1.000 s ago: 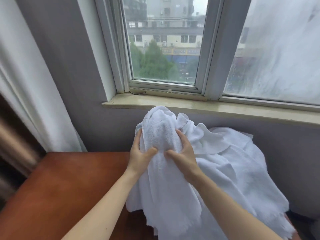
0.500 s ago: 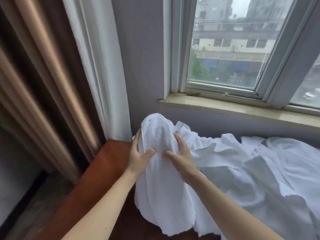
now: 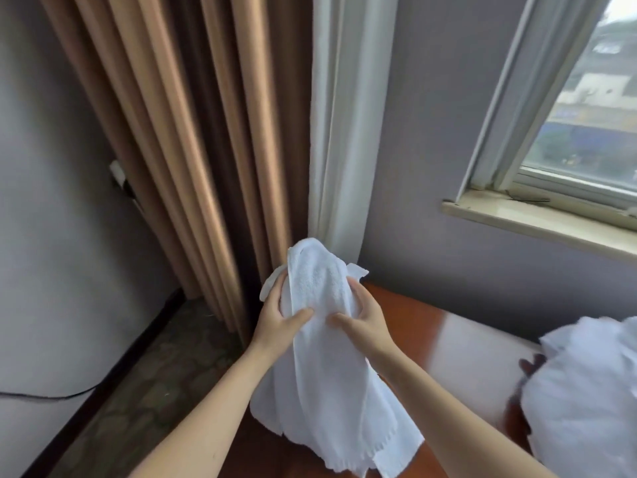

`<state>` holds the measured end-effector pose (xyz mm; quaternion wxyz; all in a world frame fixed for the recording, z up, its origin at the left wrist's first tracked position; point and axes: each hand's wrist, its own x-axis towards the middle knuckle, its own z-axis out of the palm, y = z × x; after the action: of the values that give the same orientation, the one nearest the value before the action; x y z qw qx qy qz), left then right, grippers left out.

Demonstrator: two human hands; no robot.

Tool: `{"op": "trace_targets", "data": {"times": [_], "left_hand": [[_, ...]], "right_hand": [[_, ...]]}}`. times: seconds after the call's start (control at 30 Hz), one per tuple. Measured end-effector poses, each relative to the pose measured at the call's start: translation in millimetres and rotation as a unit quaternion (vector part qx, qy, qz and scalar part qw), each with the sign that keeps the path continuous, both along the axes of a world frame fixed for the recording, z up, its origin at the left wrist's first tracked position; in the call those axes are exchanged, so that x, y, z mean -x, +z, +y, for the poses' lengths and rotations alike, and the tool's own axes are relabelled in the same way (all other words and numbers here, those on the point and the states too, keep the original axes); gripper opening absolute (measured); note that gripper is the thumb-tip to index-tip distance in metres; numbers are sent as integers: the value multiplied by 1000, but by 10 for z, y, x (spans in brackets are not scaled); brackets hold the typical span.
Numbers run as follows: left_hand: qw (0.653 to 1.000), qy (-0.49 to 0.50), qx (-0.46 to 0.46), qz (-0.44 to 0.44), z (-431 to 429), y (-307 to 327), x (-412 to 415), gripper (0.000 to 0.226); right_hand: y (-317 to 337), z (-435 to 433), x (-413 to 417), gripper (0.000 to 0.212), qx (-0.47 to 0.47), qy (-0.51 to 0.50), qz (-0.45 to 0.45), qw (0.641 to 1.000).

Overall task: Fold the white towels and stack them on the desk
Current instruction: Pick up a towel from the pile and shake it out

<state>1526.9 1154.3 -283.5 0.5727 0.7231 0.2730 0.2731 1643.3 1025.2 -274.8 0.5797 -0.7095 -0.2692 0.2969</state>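
Observation:
A white towel (image 3: 324,357) hangs bunched in the air over the left end of the reddish-brown desk (image 3: 431,339). My left hand (image 3: 279,322) grips its left side near the top, thumb across the front. My right hand (image 3: 365,315) grips its right side at the same height. The towel's lower edge drapes down to the desk's near left part. A heap of more white towels (image 3: 586,391) lies on the desk at the far right, partly cut off by the frame edge.
Tan and brown curtains (image 3: 179,150) and a white sheer curtain (image 3: 341,132) hang just behind the desk's left end. A window sill (image 3: 537,219) runs along the grey wall at right. Bare floor (image 3: 155,391) with a black cable lies to the left.
Both hands have carried the towel to the left, away from the heap, which now sits apart at the right. The view has swung left toward the curtains. The grip is unchanged.

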Motion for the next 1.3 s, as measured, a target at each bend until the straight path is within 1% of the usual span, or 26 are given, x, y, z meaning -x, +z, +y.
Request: {"op": "trace_targets", "data": {"times": [0.1, 0.17, 0.2, 0.23, 0.3, 0.33, 0.37, 0.43, 0.47, 0.6, 0.77, 0.9, 1.13, 1.3], "left_hand": [[999, -17, 10, 37, 147, -200, 7, 85], [997, -28, 12, 70, 181, -383, -44, 86], [995, -28, 3, 100, 174, -485, -88, 90], [989, -24, -18, 147, 160, -591, -124, 96], [959, -29, -90, 266, 125, -803, -150, 101], [943, -51, -119, 308, 130, -920, -138, 99], [930, -81, -126, 336, 153, -1033, -123, 96], [915, -120, -109, 369, 224, -1202, -106, 94], [913, -126, -102, 375, 264, -1262, -114, 95], [916, -123, -85, 373, 366, -1408, -308, 97], [928, -100, -87, 348, 492, -1533, -580, 98], [931, -82, -83, 345, 618, -1550, -848, 99], [926, -59, -75, 366, 788, -1582, -1227, 97], [923, -54, -73, 375, 776, -1513, -1266, 96]], "right_hand": [[-198, 117, -76, 78, 29, -12, -35, 999], [-370, 134, -151, 77, 72, -11, -89, 993], [-464, 136, -182, 77, 105, -8, -126, 986], [-561, 138, -204, 78, 144, 3, -168, 975], [-770, 131, -220, 84, 232, 60, -232, 943], [-877, 113, -221, 92, 276, 106, -239, 925], [-980, 83, -220, 102, 316, 152, -234, 907], [-1144, 2, -227, 113, 365, 211, -224, 879], [-1203, -32, -241, 114, 374, 219, -223, 873], [-1326, -17, -409, 112, 378, 213, -220, 874], [-1412, 154, -726, 107, 371, 209, -244, 871], [-1436, 341, -1043, 105, 372, 208, -260, 866], [-1437, 595, -1488, 106, 378, 216, -280, 855], [-1398, 590, -1472, 102, 390, 205, -303, 845]]}}
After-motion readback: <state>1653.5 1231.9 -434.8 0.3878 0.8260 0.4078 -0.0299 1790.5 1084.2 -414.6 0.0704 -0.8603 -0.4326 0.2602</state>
